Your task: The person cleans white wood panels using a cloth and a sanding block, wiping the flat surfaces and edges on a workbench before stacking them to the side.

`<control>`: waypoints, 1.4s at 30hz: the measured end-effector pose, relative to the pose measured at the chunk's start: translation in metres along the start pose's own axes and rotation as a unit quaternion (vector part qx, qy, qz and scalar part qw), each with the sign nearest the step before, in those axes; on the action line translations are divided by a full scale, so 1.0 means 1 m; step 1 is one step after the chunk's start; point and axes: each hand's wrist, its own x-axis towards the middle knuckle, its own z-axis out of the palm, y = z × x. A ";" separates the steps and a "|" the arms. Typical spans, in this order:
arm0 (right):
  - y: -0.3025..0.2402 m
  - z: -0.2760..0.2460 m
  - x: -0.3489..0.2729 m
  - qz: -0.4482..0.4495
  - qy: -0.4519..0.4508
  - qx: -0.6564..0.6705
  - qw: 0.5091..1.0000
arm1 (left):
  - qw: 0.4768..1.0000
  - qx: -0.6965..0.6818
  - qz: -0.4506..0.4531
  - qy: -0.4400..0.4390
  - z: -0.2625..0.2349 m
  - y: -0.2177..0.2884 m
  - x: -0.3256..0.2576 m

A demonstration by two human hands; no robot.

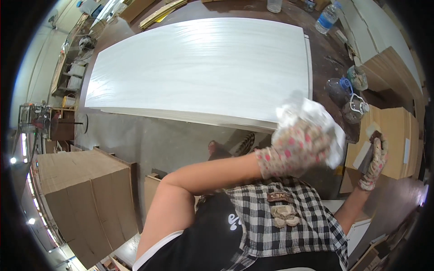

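Observation:
My left hand (300, 145), in a pale glove with pink dots, is closed on a crumpled white cloth (332, 131). The cloth is at the near right corner of a long white panel (199, 67), whose surface is glossy and faintly streaked. The hand is slightly blurred. Farther right, my right hand (376, 162), gloved alike, grips a putty knife (363, 157) with a flat grey blade and a dark handle. It is held in front of a cardboard box (395, 140), away from the panel.
The panel lies on top of another on a brown table (323, 67). Along its right side stand a water bottle (327, 18), a blue-capped jug (338, 88), a white-handled container (356, 108) and a jar (357, 77). A large cardboard box (86, 198) stands at left, near a fan (38, 122).

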 end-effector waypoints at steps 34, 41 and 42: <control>0.038 0.063 0.290 -0.085 -0.110 -0.499 0.855 | 0.960 0.138 -0.238 0.054 -0.034 -0.114 -0.006; -0.011 0.122 0.152 -0.288 -0.261 -0.255 0.885 | 0.957 0.125 -0.261 0.031 -0.029 -0.100 -0.015; 0.009 0.149 0.139 -0.357 -0.270 -0.229 0.864 | 0.957 0.127 -0.260 0.023 -0.032 -0.111 -0.016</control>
